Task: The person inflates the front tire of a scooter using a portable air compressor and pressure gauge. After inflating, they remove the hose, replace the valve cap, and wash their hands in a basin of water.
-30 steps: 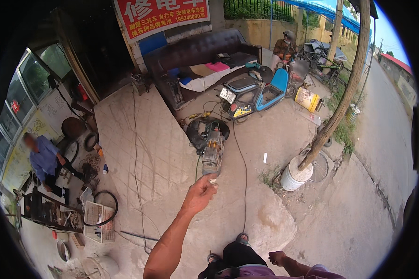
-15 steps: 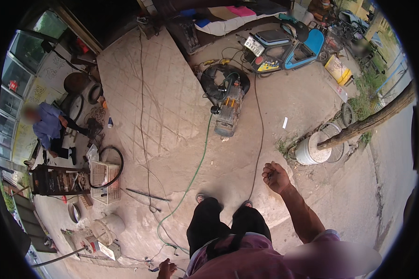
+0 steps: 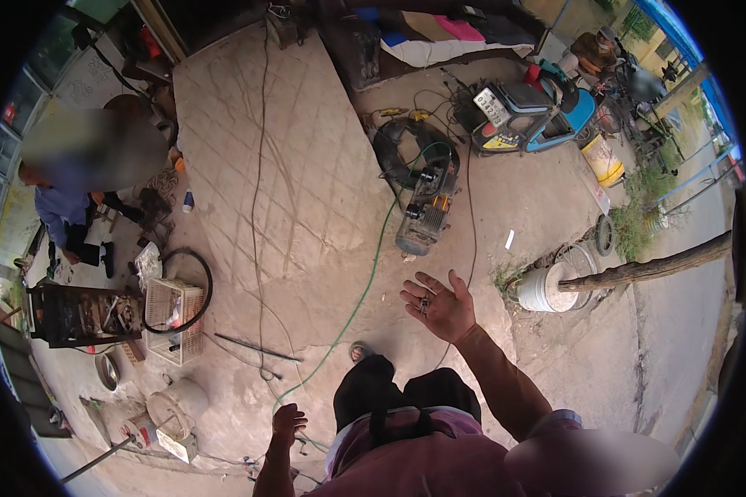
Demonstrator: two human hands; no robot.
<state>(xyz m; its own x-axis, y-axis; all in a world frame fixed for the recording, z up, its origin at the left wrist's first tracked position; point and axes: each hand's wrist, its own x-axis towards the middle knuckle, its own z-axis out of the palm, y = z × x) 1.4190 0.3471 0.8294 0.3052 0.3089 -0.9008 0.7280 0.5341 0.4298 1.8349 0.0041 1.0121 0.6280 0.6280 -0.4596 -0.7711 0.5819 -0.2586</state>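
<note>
My right hand (image 3: 441, 308) is held out palm up with its fingers spread. Several small dark metal pieces (image 3: 424, 305) lie loose on it near the finger bases; they are too small to name. My left hand (image 3: 288, 420) hangs low beside my left leg, over the ground near the green hose (image 3: 365, 290). Its fingers look loosely bent and slightly apart, with nothing visible in them. Beyond my right hand, an air compressor (image 3: 425, 219) rests on the concrete beside a black inner tube (image 3: 398, 153).
A blue electric scooter (image 3: 522, 116) lies on its side behind. To the right, a wooden post (image 3: 655, 275) rises from a white bucket (image 3: 547, 286). At left, a seated person (image 3: 62, 211) is near a plastic crate (image 3: 186, 338) and parts rack (image 3: 79, 315). Cables and a dark rod (image 3: 257, 348) cross the ground.
My right hand has turned from closed to open, palm up, and moved left, showing the small pieces. My left hand has risen further into view. The view has shifted slightly.
</note>
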